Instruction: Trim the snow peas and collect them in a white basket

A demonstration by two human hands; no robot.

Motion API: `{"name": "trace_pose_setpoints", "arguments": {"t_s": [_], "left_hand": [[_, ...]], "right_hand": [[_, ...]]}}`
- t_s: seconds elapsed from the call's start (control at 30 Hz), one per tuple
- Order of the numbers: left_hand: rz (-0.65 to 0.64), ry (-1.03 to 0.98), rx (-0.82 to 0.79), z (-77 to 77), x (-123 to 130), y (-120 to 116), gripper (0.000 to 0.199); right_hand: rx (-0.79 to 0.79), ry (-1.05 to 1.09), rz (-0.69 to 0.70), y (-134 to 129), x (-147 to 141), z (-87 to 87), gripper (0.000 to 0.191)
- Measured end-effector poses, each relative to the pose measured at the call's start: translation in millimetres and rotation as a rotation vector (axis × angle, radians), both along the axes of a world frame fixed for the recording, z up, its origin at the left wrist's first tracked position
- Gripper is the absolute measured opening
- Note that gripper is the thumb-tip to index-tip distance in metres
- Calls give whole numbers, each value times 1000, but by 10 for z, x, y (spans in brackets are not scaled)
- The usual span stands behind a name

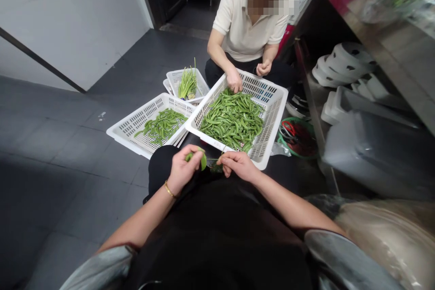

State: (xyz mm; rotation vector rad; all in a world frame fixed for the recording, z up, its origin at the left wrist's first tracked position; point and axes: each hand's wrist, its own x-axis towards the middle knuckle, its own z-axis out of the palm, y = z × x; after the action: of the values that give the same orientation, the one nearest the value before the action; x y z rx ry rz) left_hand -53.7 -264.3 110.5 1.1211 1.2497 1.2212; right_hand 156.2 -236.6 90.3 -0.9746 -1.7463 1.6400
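Note:
Green pea pods (203,161) are held in my left hand (183,168), its fingers closed round them, a gold bracelet at the wrist. My right hand (238,164) is pinched on a thin green string that runs toward the pods. Just beyond my hands, a large white basket (277,115) holds a big heap of green pods (234,120). To its left, a second white basket (124,130) carries a smaller pile of pods (162,125).
Across the large basket a person (243,31) reaches one hand into the heap. Behind the left basket, a small white basket (203,82) holds green stalks (187,83). At right are a green basin (307,147), a metal shelf and grey tubs (370,149).

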Motion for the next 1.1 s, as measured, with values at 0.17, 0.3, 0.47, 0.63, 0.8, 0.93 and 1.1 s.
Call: {"name": "trace_pose_setpoints", "arguments": {"t_s": [0.17, 0.3, 0.47, 0.63, 0.8, 0.93, 1.1], "left_hand": [[260, -509, -25, -58, -332, 273, 17], [131, -773, -204, -105, -480, 361, 20], [3, -795, -276, -194, -361, 307, 23], [-132, -700, -340, -168, -308, 242, 13], [-161, -555, -399, -148, -222, 213, 21], [-154, -399, -379, -96, 6, 230, 33], [-163, -442, -348, -10, 143, 189, 34]], "right_hand": [[394, -563, 216, 61, 272, 65, 23], [522, -875, 344, 355, 283, 206, 30], [586, -1168, 253, 1011, -24, -88, 22], [567, -1185, 295, 1342, -150, -429, 20], [575, -1027, 4, 1119, 93, -193, 22], [586, -402, -349, 541, 37, 51, 15], [1115, -35, -59, 31, -217, 144, 15]]}}
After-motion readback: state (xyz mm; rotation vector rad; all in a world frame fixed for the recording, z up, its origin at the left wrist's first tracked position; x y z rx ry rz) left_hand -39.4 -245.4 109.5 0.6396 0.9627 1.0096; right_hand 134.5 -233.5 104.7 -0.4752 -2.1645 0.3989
